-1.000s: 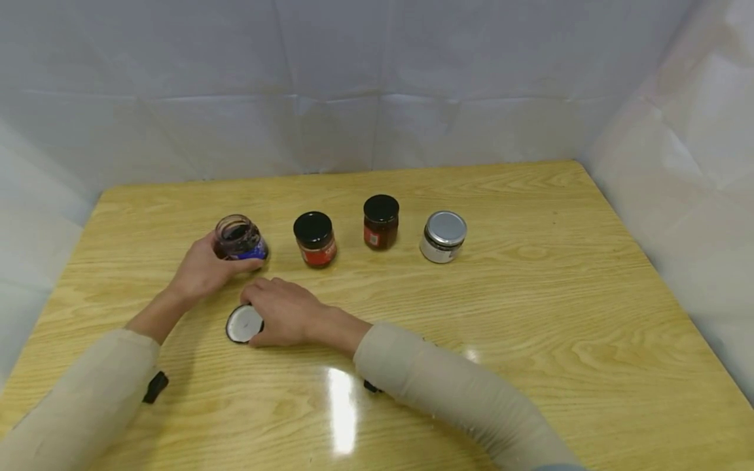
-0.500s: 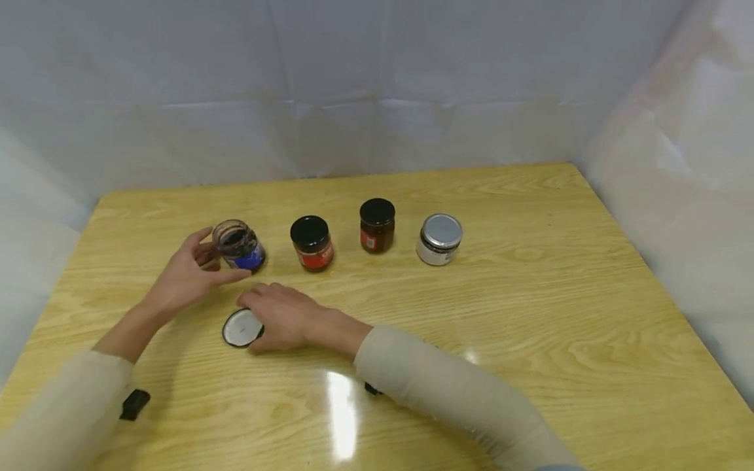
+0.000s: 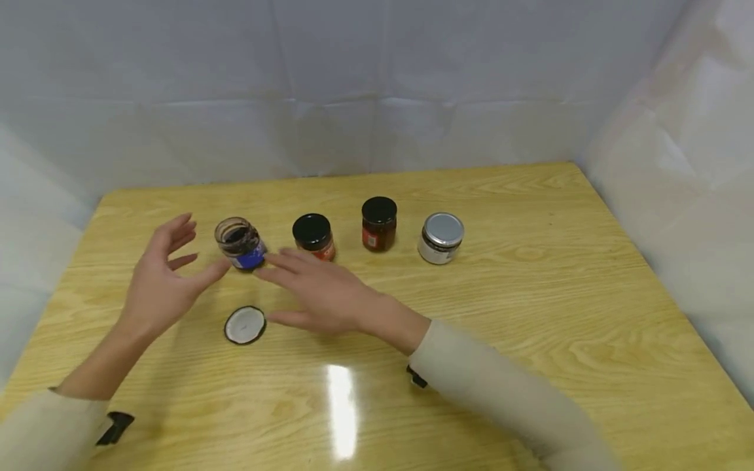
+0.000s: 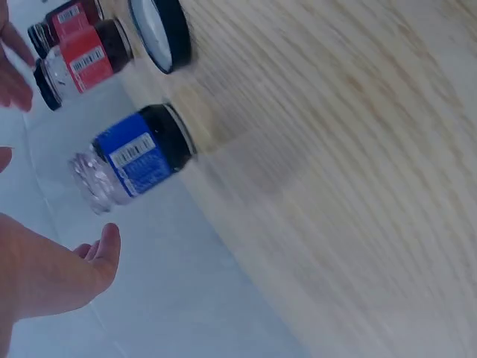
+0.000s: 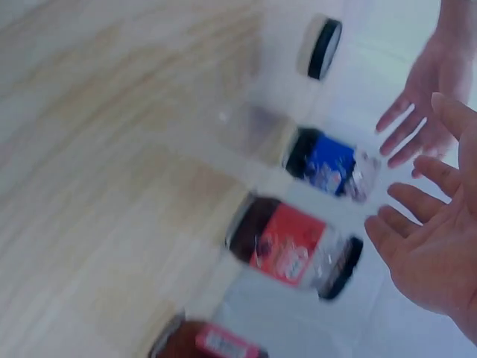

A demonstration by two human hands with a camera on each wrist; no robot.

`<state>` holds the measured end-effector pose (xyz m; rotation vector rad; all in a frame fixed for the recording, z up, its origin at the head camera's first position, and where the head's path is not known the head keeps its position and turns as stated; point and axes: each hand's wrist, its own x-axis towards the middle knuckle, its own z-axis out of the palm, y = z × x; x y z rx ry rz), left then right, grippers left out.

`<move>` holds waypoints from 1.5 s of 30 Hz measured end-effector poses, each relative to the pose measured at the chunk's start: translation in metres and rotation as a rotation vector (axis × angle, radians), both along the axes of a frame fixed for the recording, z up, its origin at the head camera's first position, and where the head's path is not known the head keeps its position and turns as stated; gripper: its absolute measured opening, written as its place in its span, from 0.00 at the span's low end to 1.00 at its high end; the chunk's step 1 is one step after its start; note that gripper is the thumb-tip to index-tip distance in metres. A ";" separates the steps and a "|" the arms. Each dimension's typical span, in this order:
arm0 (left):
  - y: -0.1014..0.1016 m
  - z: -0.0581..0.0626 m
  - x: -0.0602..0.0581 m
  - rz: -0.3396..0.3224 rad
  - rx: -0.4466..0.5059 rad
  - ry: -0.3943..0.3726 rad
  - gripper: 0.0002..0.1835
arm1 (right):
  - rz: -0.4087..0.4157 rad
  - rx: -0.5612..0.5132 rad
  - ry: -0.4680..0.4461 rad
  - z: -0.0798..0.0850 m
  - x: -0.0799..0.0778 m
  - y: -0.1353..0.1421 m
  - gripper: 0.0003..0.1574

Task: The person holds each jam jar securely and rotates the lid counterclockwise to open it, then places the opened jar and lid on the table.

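Observation:
An open glass jar with a blue label (image 3: 249,255) stands upright at the left, dark contents inside. Its lid (image 3: 245,326) lies on the table in front of it, pale inner face up. My left hand (image 3: 154,284) is just left of the jar with fingers spread, holding nothing. In the left wrist view the blue-labelled jar (image 4: 141,158) stands apart from the left hand (image 4: 56,268). My right hand (image 3: 324,291) hovers right of the lid, fingers extended and free of it. Its forearm side partly covers nothing of the lid; the right wrist view also has the lid (image 5: 326,48).
A black-lidded jar with a red label (image 3: 313,235) stands behind my right hand, partly covered by it. Further right are a taller black-lidded jar (image 3: 379,224) and a silver-lidded jar (image 3: 441,238). A pale sheet (image 3: 377,85) hangs behind the wooden table (image 3: 530,281).
My left hand has let go of the blue-labelled jar and drawn back leftward. My right hand has released the lid and lifted to the right. Jar and lid stay in place.

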<state>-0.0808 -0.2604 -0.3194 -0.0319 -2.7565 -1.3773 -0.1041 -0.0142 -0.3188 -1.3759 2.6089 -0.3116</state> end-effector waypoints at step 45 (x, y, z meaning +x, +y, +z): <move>0.097 -0.028 -0.031 -0.179 0.206 -0.206 0.51 | -0.333 0.070 0.182 -0.003 -0.057 0.094 0.53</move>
